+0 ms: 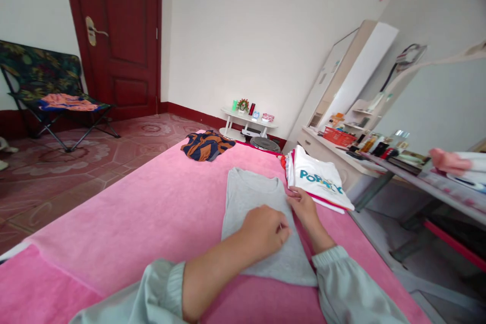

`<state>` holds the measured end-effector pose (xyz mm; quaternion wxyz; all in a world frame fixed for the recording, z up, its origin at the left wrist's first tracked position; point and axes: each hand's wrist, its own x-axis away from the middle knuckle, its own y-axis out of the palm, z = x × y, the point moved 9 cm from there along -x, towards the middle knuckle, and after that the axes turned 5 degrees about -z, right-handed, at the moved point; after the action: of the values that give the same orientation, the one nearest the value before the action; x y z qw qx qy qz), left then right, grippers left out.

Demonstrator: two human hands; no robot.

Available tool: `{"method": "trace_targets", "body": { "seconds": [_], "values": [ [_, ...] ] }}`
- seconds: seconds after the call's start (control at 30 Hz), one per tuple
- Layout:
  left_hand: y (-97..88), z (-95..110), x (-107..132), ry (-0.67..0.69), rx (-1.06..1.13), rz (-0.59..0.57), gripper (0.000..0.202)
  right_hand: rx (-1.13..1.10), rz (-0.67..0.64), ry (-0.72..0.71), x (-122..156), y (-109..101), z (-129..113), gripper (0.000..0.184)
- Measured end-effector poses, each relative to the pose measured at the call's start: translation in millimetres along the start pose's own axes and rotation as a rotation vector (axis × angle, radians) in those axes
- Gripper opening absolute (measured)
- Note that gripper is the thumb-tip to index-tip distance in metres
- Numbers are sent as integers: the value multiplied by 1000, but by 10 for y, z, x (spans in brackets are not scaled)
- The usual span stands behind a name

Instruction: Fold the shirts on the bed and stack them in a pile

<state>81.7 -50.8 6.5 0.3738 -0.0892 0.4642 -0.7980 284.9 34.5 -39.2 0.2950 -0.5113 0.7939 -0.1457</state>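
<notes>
A grey T-shirt (253,197), folded into a long strip, lies flat on the pink bed cover (152,223). My left hand (266,230) rests on the shirt's middle with its fingers curled closed, pressing or pinching the cloth. Along the shirt's right edge my right hand (304,205) grips the fabric, its fingers closed on the cloth. Just beyond the right hand is a stack of folded clothes (319,182), topped by a white shirt with teal lettering.
A crumpled navy and orange garment (207,144) sits at the bed's far end. A dresser with a mirror and cluttered bottles (364,144) stands to the right. A folding chair (49,93), a red door (117,35) and a small white table (248,119) are further off.
</notes>
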Motion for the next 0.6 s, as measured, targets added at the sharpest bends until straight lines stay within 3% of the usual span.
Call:
{"method": "trace_targets", "body": {
  "seconds": [0.13, 0.3, 0.4, 0.5, 0.6],
  "values": [
    [-188, -568, -106, -55, -65, 137, 23, 285, 37, -297, 35, 138, -424, 38],
    [-509, -1509, -89, -299, -18, 363, 24, 239, -180, -449, 295, 499, -601, 25],
    [-677, -1967, -95, -435, 72, 436, 24, 194, -241, -499, 412, 567, -758, 22],
    [-739, -2203, -199, -470, 82, 393, 21, 116, -361, -578, 570, 683, -1029, 21],
    [-726, -2298, -340, -454, 98, 333, 24, 100, -525, -681, 810, 869, -1298, 23]
  ]
}}
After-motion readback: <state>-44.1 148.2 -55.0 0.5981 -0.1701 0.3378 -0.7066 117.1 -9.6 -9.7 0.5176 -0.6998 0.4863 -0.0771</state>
